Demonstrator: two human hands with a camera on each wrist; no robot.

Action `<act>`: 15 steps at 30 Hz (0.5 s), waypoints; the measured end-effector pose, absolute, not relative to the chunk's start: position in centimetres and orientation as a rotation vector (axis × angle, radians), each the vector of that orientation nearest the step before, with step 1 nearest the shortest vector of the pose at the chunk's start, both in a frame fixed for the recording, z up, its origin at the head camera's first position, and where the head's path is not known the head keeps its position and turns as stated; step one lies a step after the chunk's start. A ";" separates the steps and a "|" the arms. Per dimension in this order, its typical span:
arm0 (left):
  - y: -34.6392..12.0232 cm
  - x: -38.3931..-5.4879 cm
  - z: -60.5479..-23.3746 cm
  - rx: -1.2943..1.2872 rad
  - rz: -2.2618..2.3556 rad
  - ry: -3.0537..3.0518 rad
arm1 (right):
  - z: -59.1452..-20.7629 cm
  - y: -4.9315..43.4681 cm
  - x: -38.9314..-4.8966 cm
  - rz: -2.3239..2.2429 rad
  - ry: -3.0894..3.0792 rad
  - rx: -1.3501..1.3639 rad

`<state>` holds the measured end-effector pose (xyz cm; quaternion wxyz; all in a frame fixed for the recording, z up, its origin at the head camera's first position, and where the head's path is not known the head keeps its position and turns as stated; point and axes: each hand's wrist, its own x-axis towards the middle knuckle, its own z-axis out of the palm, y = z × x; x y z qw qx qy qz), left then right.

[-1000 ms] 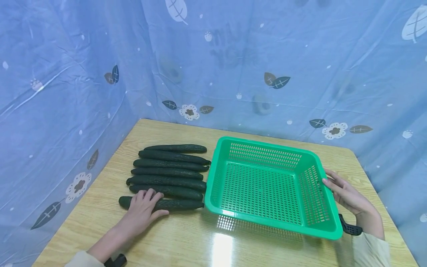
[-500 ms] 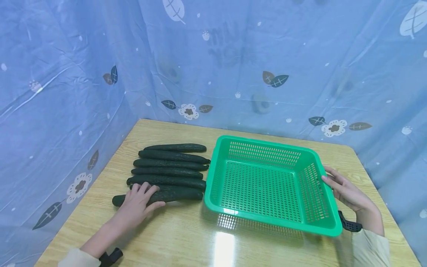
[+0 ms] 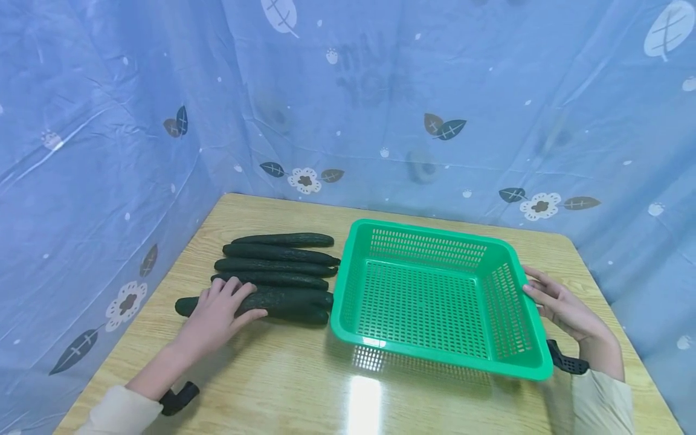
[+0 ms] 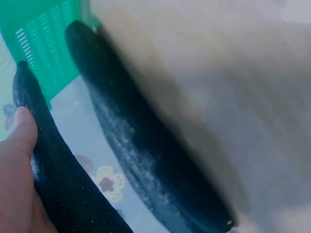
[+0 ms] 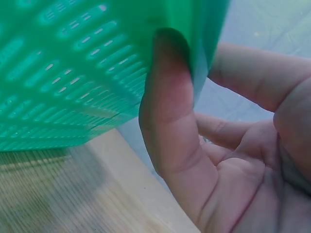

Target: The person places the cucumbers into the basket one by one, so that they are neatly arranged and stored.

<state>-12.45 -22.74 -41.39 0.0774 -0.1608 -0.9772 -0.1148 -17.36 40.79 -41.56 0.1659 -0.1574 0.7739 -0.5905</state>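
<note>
My left hand (image 3: 214, 311) grips a dark green cucumber (image 4: 63, 174), thumb on the near side, fingers over the top. It is raised over the near end of a row of cucumbers and partly covers those beneath. Another cucumber (image 4: 141, 141) lies close beside it in the left wrist view. Several more cucumbers (image 3: 277, 266) lie side by side behind. A green plastic basket (image 3: 435, 355) with slotted walls stands right of the row with nothing in it. My right hand (image 3: 565, 311) pinches its right rim, the thumb on the rim and other fingers outside.
The wooden table (image 3: 293, 386) runs up to a blue patterned curtain (image 3: 380, 121) at the back and sides. Right ends of the cucumbers lie close to the basket's left wall. A bright reflection shows on the table's front.
My left hand has lifted the nearest cucumber and moved it back and slightly left, over its neighbours in the row. The right hand stays at the basket's rim.
</note>
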 end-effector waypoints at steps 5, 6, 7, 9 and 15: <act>-22.7 -13.1 -40.3 -0.492 -0.341 -2.904 | -41.5 40.9 -17.4 -1.728 2.167 -0.534; -22.7 -13.2 -40.1 -0.494 -0.340 -2.896 | -41.4 40.9 -17.4 -1.724 2.179 -0.540; -22.7 -13.4 -39.9 -0.499 -0.336 -2.888 | -41.4 40.9 -17.3 -1.720 2.198 -0.536; -22.6 -13.7 -39.6 -0.510 -0.329 -2.875 | -41.4 40.9 -17.2 -1.699 2.235 -0.527; -21.9 -14.5 -38.5 -0.543 -0.315 -2.872 | -41.2 40.9 -17.0 -1.644 2.290 -0.492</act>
